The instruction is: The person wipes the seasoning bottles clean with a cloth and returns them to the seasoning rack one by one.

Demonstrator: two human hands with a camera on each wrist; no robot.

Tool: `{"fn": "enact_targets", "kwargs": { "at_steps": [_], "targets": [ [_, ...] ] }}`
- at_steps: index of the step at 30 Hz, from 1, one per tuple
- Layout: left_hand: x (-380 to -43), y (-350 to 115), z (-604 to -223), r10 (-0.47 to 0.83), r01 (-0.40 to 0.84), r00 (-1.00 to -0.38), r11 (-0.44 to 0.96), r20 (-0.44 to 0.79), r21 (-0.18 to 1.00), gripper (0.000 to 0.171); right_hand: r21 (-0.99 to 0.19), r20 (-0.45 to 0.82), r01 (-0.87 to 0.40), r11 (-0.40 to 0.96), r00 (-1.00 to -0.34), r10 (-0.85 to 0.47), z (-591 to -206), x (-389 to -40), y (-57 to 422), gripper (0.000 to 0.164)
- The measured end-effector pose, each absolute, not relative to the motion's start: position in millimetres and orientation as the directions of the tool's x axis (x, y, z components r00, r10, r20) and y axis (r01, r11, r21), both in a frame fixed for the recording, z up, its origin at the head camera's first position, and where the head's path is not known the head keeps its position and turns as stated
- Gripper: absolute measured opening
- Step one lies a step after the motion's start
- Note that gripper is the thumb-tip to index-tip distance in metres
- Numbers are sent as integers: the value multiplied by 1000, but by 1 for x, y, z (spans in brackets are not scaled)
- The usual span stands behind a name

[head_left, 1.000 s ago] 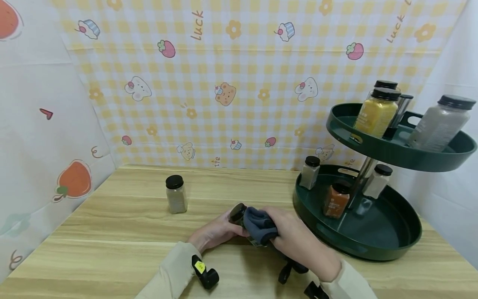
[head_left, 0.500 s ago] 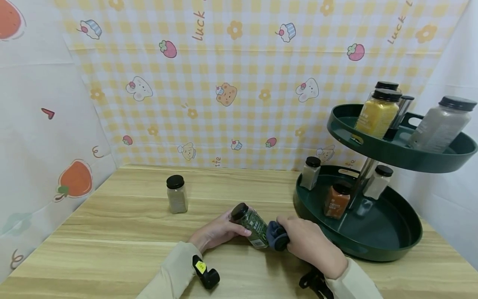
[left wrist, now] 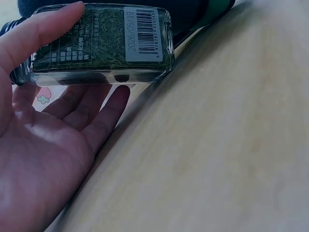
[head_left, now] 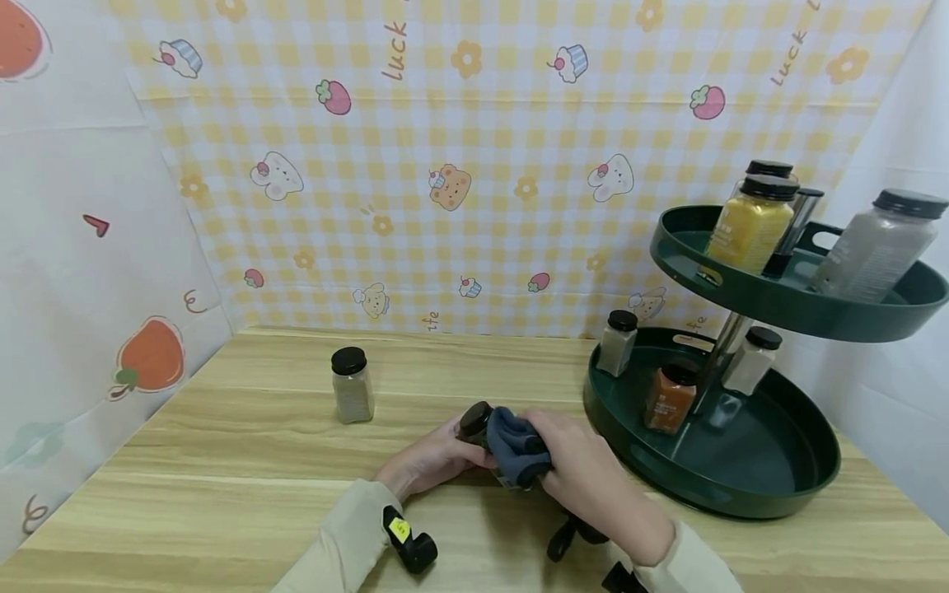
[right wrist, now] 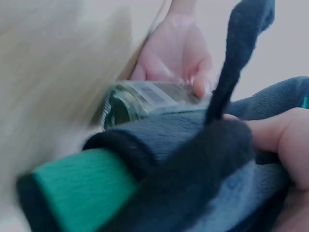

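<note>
My left hand (head_left: 437, 461) grips a clear spice jar (left wrist: 111, 43) of green dried herbs near its black lid (head_left: 475, 418). The jar is tilted, its lid toward the upper left, and a barcode label shows on its side in the left wrist view. In my right hand (head_left: 586, 473) is a folded dark blue-grey cloth (head_left: 511, 445), which lies against the jar and covers most of it in the head view. Black edging and a green patch on the cloth show in the right wrist view.
A jar of pale powder (head_left: 352, 387) stands alone on the wooden table (head_left: 185, 461), left of my hands. To the right is a dark green two-tier rack (head_left: 764, 486); an orange-red spice jar (head_left: 670, 397) and pale jars are below, a yellow jar (head_left: 750, 226) and a large grey jar (head_left: 875, 247) above.
Half a second ago the cloth was at the jar's lower end, with the herbs in view. My right hand has moved it back up and left over the jar. My left hand stays put.
</note>
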State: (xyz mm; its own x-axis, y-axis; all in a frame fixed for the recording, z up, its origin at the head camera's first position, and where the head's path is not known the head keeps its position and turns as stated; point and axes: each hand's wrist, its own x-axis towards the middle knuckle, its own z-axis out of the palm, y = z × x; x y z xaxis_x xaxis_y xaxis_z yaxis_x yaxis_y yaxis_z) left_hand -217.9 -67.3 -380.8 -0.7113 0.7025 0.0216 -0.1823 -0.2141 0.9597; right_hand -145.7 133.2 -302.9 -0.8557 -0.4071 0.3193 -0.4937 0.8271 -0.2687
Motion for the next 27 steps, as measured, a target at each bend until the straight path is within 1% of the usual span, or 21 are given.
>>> {"fn": "enact_targets", "kwargs": {
  "at_steps": [2, 4, 9, 12, 15, 18, 20, 23, 25, 27],
  "targets": [
    [-218, -67, -381, 701, -189, -713, -213, 15, 959, 47, -259, 277, -480, 838, -868, -411, -302, -146, 135, 43],
    [-218, -67, -381, 695, -197, -719, -207, 2, 958, 50, -253, 207, -450, 856, -890, -407, -300, -147, 139, 42],
    [-217, -67, -381, 684, -192, -729, -181, -17, 964, 51, -208, 34, -352, 912, -935, -353, -301, -147, 149, 33],
    [-217, -67, -381, 684, -187, -730, -177, -16, 966, 52, -168, 12, -339, 926, -940, -342, -303, -148, 152, 30],
    [-217, -67, -382, 683, -195, -730, -184, -17, 963, 52, -152, 51, -370, 917, -929, -366, -305, -149, 151, 30],
    [-218, -68, -382, 685, -202, -729, -196, -13, 960, 50, -179, 147, -431, 884, -900, -409, -305, -149, 147, 37],
    [-218, -68, -382, 693, -198, -721, -206, 0, 958, 47, -228, 236, -498, 837, -862, -449, -306, -150, 144, 40],
    [-219, -68, -383, 708, -190, -705, -224, 25, 956, 44, -285, 350, -597, 750, -793, -499, -307, -150, 141, 41],
    [-220, -68, -383, 713, -189, -701, -233, 35, 954, 45, -301, 380, -634, 713, -765, -520, -307, -150, 139, 41],
    [-219, -68, -382, 715, -190, -698, -234, 36, 953, 46, -310, 364, -633, 709, -768, -527, -306, -150, 140, 40]
  ]
}}
